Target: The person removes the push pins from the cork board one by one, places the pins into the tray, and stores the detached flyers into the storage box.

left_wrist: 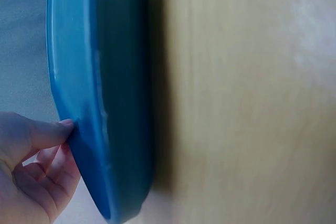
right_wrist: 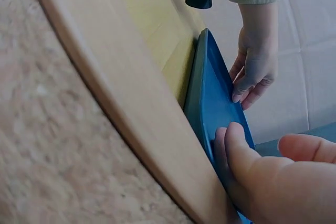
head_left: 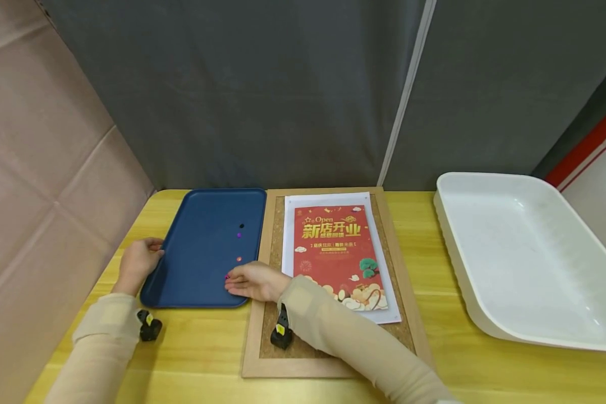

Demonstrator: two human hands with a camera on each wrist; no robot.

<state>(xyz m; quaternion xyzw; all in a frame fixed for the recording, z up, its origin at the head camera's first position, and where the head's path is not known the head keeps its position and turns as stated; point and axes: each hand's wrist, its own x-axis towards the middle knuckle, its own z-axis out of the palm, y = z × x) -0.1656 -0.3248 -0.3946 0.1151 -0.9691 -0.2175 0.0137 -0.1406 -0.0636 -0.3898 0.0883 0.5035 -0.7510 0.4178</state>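
My left hand (head_left: 140, 262) grips the left edge of a blue tray (head_left: 197, 247). In the left wrist view its thumb (left_wrist: 52, 132) lies on the rim, the other fingers curled at the outer side. Reaching over the tray's front right part, my right hand (head_left: 257, 280) has its fingers extended. A small magenta piece (head_left: 227, 277) shows right at those fingertips. On the tray also lie small round pieces: a black one (head_left: 241, 226), a purple one (head_left: 239, 235) and a red one (head_left: 239, 259). In the right wrist view the fingers (right_wrist: 239, 148) hang over the tray, spread apart.
Right beside the tray lies a wood-framed cork board (head_left: 278, 350) with a red poster (head_left: 333, 264) on white paper. A deep white tub (head_left: 525, 258) stands at the right of the wooden table (head_left: 192, 348). Grey curtains (head_left: 232, 101) close off the back.
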